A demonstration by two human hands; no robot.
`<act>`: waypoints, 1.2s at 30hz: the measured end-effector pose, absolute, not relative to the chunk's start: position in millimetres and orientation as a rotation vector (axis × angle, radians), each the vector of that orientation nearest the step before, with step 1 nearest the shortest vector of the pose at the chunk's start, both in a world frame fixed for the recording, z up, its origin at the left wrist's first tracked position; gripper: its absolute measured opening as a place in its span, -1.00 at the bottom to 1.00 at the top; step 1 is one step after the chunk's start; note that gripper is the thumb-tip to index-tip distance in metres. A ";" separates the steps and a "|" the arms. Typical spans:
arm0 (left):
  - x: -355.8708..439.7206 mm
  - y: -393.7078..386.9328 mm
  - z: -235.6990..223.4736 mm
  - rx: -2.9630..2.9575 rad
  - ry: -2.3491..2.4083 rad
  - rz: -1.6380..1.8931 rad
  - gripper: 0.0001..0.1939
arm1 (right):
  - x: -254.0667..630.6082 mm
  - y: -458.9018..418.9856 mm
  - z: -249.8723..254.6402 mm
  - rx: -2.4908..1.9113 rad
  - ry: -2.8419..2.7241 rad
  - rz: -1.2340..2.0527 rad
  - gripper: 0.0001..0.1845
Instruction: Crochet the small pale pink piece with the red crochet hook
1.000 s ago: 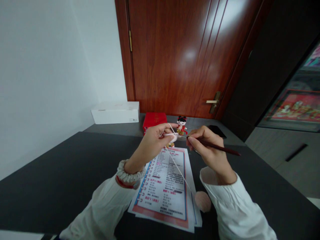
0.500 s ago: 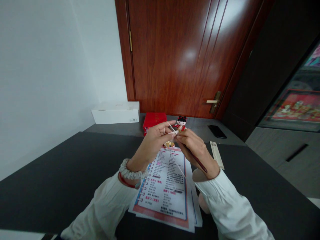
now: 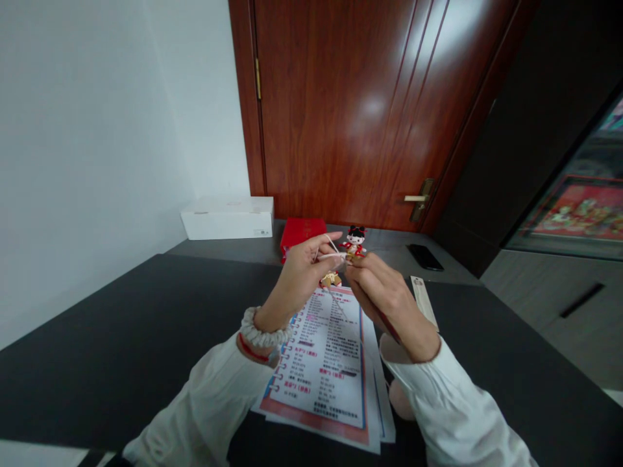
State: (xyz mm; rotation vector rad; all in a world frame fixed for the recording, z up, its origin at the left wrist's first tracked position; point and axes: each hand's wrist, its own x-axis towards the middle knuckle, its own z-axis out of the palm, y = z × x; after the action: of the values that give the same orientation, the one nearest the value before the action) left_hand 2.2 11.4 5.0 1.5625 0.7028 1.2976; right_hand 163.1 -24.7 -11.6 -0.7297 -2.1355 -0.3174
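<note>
A reddish wooden door (image 3: 350, 110) at 12 o'clock, brass lever handle (image 3: 418, 199) at its edge. Along the dark desk (image 3: 97, 350) — a white cardboard box (image 3: 227, 218) at 11 o'clock, a red box (image 3: 302, 236) and a small doll in red (image 3: 355, 241) near 12, a black smartphone (image 3: 425, 257) at 1. Farther right, at 2 o'clock — a framed red picture (image 3: 579, 217).
</note>
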 end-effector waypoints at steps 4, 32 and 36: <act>-0.6 11.5 2.1 1.626 0.758 1.308 -0.55 | 173.4 -29.5 -12.2 -0.643 -2.023 -0.084 -0.85; 8.0 4.5 4.0 1.171 0.445 1.096 -0.63 | 159.9 -1.3 -39.8 -0.476 -1.836 -0.248 -0.82; -0.8 7.0 3.0 1.161 0.416 1.037 -0.59 | 169.7 -8.1 -32.9 -0.468 -1.685 0.370 -0.93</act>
State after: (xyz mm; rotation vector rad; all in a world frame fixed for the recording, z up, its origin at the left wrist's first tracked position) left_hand -0.8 7.0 3.0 1.1610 0.4165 1.0367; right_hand 169.7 -8.1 -32.9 -0.4680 -1.6849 0.3704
